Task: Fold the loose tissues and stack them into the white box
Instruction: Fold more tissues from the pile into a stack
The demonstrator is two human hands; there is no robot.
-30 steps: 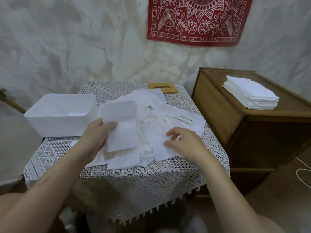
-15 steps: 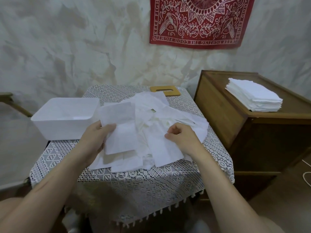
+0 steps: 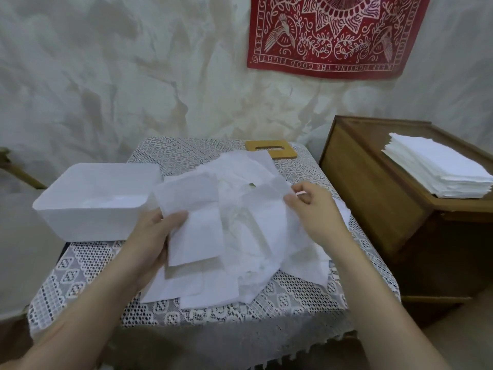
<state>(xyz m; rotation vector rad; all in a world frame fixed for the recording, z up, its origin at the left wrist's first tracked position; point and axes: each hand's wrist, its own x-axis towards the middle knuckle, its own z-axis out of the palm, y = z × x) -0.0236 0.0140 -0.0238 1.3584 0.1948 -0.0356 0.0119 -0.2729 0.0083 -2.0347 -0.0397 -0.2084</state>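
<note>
A heap of loose white tissues (image 3: 248, 265) covers the middle of the lace-covered table (image 3: 93, 268). My left hand (image 3: 149, 244) grips one tissue (image 3: 192, 212) by its left edge, thumb on top, holding it up above the heap. My right hand (image 3: 312, 209) pinches the edge of another tissue (image 3: 266, 206) and lifts it off the heap. The white box (image 3: 77, 222) stands at the table's left side, just left of my left hand, open-topped, with something white lying flat inside.
A wooden lid with a slot (image 3: 270, 149) lies at the table's back edge. A wooden cabinet (image 3: 373, 198) at the right carries a neat stack of folded tissues (image 3: 437, 172). A red patterned cloth (image 3: 333, 36) hangs on the wall.
My right hand has risen from the heap's right side and moved back, lifting a tissue by its edge. My left hand keeps holding its tissue in about the same place.
</note>
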